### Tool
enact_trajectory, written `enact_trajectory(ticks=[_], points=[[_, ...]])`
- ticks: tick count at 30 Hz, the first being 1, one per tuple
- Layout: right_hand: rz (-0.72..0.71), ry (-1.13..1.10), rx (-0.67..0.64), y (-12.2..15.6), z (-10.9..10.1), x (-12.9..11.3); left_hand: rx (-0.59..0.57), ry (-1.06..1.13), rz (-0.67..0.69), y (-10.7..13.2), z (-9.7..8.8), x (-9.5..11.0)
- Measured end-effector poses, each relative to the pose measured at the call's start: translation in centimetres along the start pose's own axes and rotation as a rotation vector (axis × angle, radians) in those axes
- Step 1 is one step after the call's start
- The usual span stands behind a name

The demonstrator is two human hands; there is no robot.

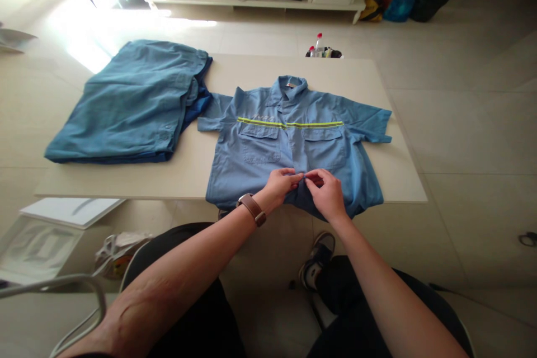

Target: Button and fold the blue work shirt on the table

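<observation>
Shirt (293, 140), blue and short-sleeved with a yellow reflective stripe (289, 123), lies front-up and flat on the table (251, 72), toward its near edge, with the hem spilling just over that edge. Left hand (280, 184), watch (251, 208) on the wrist, pinches the front opening at the table's near edge. Right hand (327, 193) pinches the other side of the opening, and the fingertips of both hands touch. It looks like a low button being fastened, but the button itself is too small to make out. To do this well, I'd judge: keep the two front edges overlapped and level so the hem lines up, hold the cloth taut between the pinches, and don't drag the shirt further off the table's edge, where the fabric already bunches. Stack of folded blue garments (134, 103) sits on the table's far-left part, well apart from the hands. Bottles (319, 45) stand on the floor beyond the table's far edge.
</observation>
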State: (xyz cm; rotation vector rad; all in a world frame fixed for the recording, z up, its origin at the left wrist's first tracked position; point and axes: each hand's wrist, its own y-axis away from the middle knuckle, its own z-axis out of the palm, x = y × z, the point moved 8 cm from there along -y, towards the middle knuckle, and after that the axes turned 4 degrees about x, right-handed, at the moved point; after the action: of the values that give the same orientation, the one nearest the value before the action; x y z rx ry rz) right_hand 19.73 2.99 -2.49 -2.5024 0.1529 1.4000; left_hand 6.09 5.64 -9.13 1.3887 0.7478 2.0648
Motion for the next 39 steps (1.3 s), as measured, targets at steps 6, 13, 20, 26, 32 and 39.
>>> enact_trajectory(ticks=[6, 13, 20, 26, 32, 39], points=[[0.118, -0.088, 0.038, 0.0, -0.2, 1.1, -0.023, 0.040, -0.008, 0.1, 0.2, 0.1], [0.174, -0.120, 0.042, -0.2, -0.2, 1.4, -0.024, 0.041, 0.019, 0.4, 0.4, 0.4], [0.128, -0.065, 0.020, -0.2, -0.3, 0.6, -0.037, 0.011, 0.058, 0.3, 0.3, 0.6], [-0.053, 0.000, 0.009, -0.1, -0.3, -1.3, -0.106, -0.108, 0.151, 0.7, 0.9, 2.1], [-0.028, 0.029, 0.023, -0.2, -0.6, -1.2, -0.125, -0.150, 0.186, 1.4, 1.4, 2.5], [0.022, -0.022, 0.056, -0.3, -0.8, -1.0, -0.181, -0.275, 0.279, 1.7, 1.7, 2.9]])
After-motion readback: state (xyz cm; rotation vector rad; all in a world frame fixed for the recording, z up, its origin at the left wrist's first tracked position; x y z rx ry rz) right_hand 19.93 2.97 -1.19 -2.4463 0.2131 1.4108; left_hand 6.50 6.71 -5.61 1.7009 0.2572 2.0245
